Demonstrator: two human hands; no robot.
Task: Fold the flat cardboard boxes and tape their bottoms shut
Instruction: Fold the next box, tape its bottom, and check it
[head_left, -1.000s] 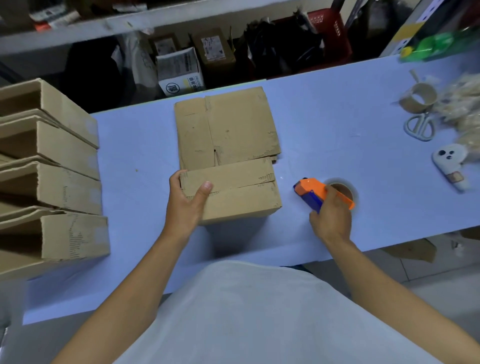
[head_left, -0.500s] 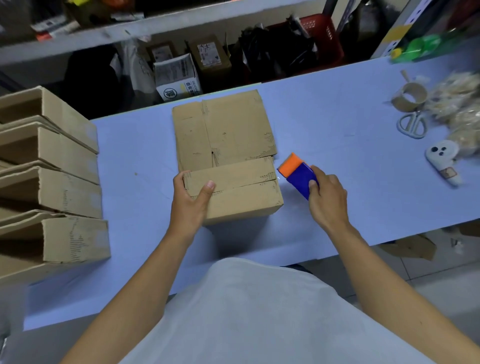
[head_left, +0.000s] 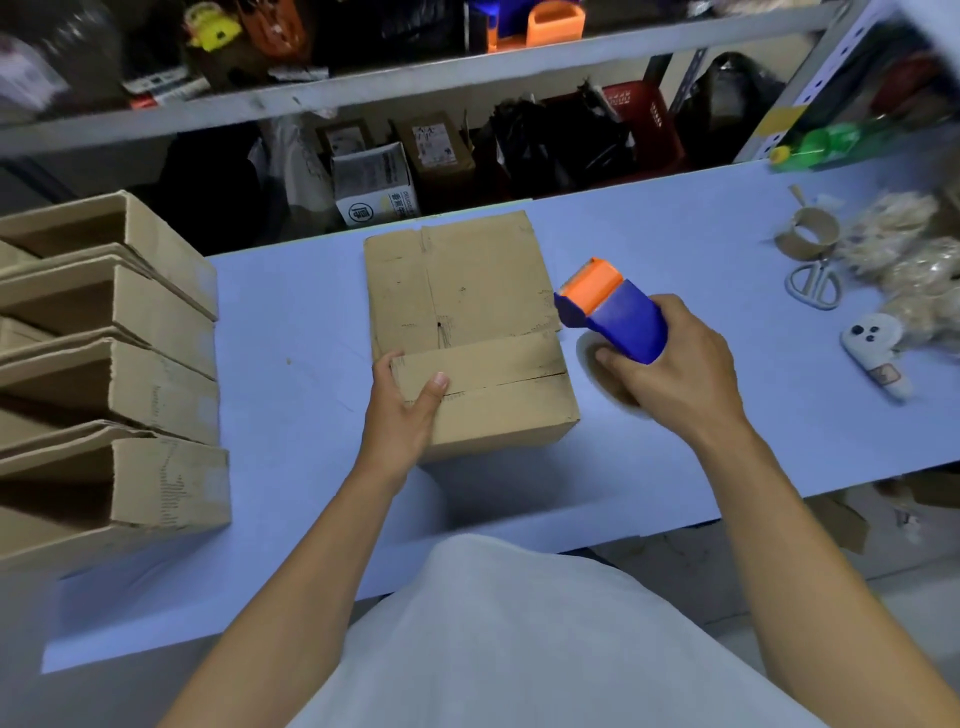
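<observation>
A folded cardboard box (head_left: 493, 405) stands at the middle of the blue table (head_left: 291, 364), its two bottom flaps closed and facing up with a seam between them. More flat cardboard (head_left: 457, 280) lies just behind it. My left hand (head_left: 402, 410) grips the box's left end, thumb pressed on the seam. My right hand (head_left: 670, 374) holds a blue and orange tape dispenser (head_left: 608, 306) lifted off the table, its orange head close to the box's right edge. A roll of clear tape sits under that hand.
Several folded boxes (head_left: 104, 374) are stacked on their sides at the table's left. At the right lie an empty tape core (head_left: 810, 236), scissors (head_left: 815, 283), a small white tool (head_left: 878, 353) and bags of pale filler (head_left: 914, 270). Cluttered shelves stand behind the table.
My right hand has picked the tape dispenser up off the table and brought it up and leftward to the box's right edge. My left hand has kept its grip on the box.
</observation>
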